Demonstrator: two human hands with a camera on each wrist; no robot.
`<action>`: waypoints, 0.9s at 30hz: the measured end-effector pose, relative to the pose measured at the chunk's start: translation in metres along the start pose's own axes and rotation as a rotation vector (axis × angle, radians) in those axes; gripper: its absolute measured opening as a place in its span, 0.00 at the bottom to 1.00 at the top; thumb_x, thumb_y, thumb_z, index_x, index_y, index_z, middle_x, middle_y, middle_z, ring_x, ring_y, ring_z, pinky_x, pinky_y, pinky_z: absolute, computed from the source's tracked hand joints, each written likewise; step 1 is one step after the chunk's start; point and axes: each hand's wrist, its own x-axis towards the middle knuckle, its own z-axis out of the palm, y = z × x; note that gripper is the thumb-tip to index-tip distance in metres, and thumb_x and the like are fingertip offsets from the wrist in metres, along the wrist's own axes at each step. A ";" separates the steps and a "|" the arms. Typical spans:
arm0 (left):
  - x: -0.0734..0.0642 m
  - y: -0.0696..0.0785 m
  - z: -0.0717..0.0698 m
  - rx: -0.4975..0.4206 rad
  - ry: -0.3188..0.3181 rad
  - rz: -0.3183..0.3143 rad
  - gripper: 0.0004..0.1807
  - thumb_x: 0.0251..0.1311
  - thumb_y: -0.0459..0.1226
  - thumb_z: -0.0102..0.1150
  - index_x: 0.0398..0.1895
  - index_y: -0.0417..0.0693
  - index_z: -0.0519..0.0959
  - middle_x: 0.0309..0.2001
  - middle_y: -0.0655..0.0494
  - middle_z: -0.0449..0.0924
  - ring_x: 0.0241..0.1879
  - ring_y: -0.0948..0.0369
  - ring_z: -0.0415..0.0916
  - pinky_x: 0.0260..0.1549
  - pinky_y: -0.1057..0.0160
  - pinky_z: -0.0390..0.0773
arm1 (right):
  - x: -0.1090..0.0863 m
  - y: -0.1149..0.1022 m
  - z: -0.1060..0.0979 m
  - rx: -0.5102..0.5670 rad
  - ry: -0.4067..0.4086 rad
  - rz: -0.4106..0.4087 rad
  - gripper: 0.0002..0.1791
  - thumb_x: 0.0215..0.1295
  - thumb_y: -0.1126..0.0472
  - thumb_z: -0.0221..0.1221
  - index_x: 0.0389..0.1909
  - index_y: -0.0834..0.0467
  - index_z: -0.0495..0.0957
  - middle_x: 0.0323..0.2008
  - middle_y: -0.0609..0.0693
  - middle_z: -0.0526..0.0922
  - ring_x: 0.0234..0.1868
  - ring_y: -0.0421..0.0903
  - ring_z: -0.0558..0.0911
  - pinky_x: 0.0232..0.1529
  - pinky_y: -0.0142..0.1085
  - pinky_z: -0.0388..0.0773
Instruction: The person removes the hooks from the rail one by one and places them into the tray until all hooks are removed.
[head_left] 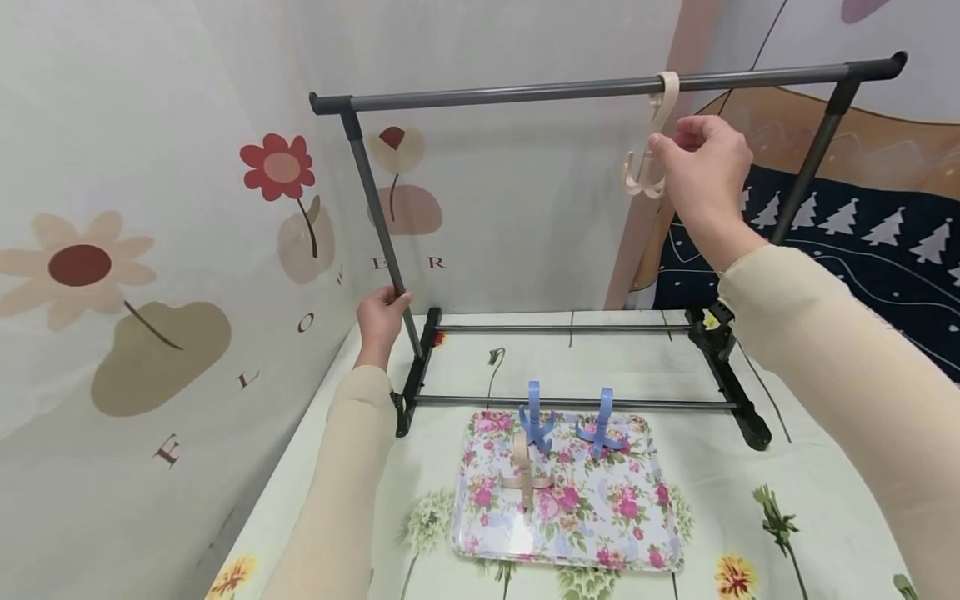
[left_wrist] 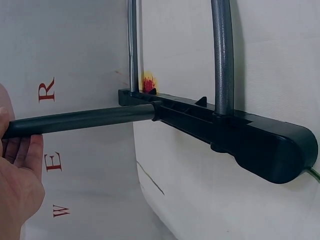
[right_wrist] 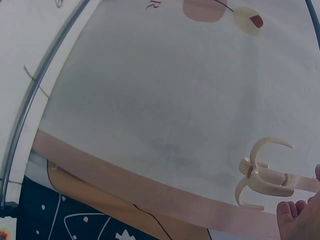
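A dark grey rack point(head_left: 510, 94) stands on a floral cloth. My left hand point(head_left: 381, 321) grips its left upright post point(left_wrist: 85, 120) low down, with the fingers under the post in the left wrist view. Over the top bar hangs a cream multi-prong hook point(head_left: 647, 167). My right hand point(head_left: 708, 171) pinches the shank of that hook from the right side. In the right wrist view the hook's curved prongs point(right_wrist: 255, 175) point away from the fingers, and the right hand shows only at the lower right edge.
A floral tray point(head_left: 600, 517) lies before the rack. On it are two blue hooks point(head_left: 536, 425) point(head_left: 600, 429) and a beige hook point(head_left: 527, 479). The rack's black feet point(head_left: 727, 383) and lower bars point(head_left: 562, 403) rest behind the tray. A printed curtain point(head_left: 187, 208) hangs at the left.
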 end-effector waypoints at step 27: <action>-0.007 0.002 0.001 0.002 0.014 0.008 0.15 0.69 0.43 0.61 0.49 0.41 0.83 0.47 0.47 0.83 0.53 0.51 0.76 0.57 0.50 0.72 | 0.011 -0.004 0.021 -0.034 0.055 0.077 0.22 0.68 0.50 0.61 0.60 0.54 0.77 0.46 0.44 0.77 0.48 0.38 0.75 0.58 0.35 0.74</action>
